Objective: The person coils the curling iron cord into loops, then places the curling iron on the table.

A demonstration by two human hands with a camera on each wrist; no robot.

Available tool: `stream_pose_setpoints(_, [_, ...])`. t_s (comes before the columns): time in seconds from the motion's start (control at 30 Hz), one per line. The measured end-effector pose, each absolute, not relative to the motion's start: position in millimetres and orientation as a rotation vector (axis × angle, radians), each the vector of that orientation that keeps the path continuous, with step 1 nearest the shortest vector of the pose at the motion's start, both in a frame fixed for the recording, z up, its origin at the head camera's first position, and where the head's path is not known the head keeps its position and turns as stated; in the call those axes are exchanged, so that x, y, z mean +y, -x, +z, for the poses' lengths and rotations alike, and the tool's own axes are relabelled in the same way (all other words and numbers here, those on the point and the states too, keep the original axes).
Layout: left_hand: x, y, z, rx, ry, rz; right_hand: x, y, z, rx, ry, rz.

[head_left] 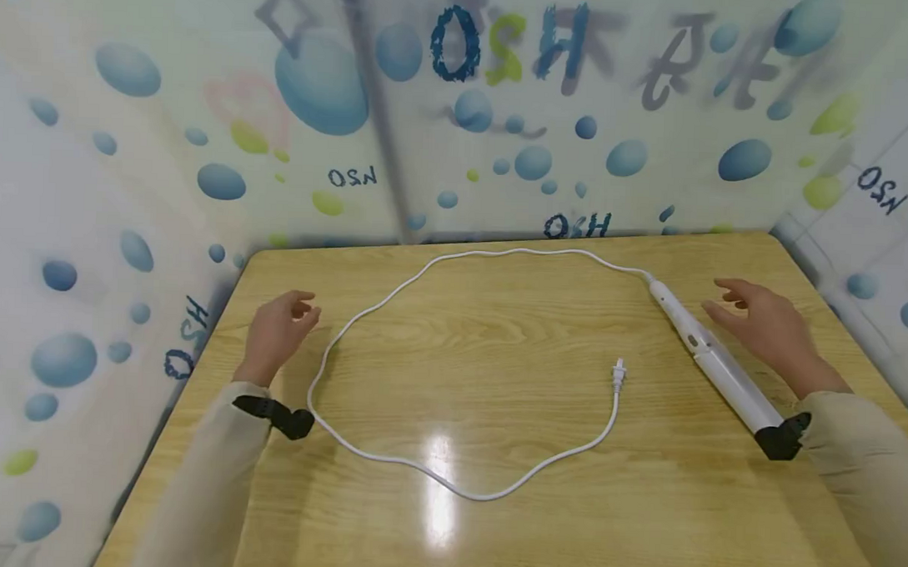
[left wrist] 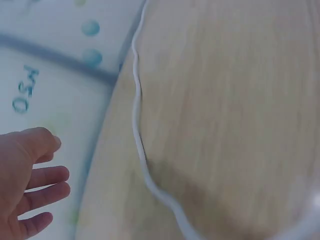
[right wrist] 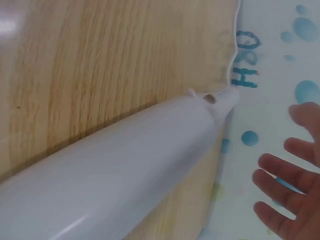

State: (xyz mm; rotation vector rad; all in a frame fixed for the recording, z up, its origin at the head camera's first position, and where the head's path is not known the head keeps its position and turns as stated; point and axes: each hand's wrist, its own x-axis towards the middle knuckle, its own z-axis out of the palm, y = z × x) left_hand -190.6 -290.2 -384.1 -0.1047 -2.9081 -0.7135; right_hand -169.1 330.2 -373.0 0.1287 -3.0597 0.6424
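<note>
On the wooden table lies a long white corded appliance [head_left: 714, 368], with a slim handle end at the back and a thicker body toward me, much like a hair styling iron. Its white cord [head_left: 376, 457] runs left in a wide loop, ending in a two-prong plug [head_left: 618, 373] at right of centre. My left hand [head_left: 275, 331] hovers left of the cord, fingers loosely bent and holding nothing. Just right of the appliance is my right hand [head_left: 775, 332], also holding nothing, its fingers spread in the right wrist view. Black wrist straps sit on both sleeves.
The table [head_left: 467, 334] has a glossy wood grain with a bright reflection near the front. A patterned wall covering [head_left: 534, 128] with blue bubbles and lettering stands close behind it and along both sides.
</note>
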Motion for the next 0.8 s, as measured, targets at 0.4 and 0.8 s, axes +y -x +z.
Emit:
stream_pose_setpoints(0.4, [-187, 260, -365, -2.925, 0.3, -0.893, 337, 141, -373, -3.125, -0.153, 0.666])
stream_pose_setpoints(0.8, [-118, 297, -374, -2.916, 0.436, -1.052, 344, 114, -386, -3.138, -0.076, 0.69])
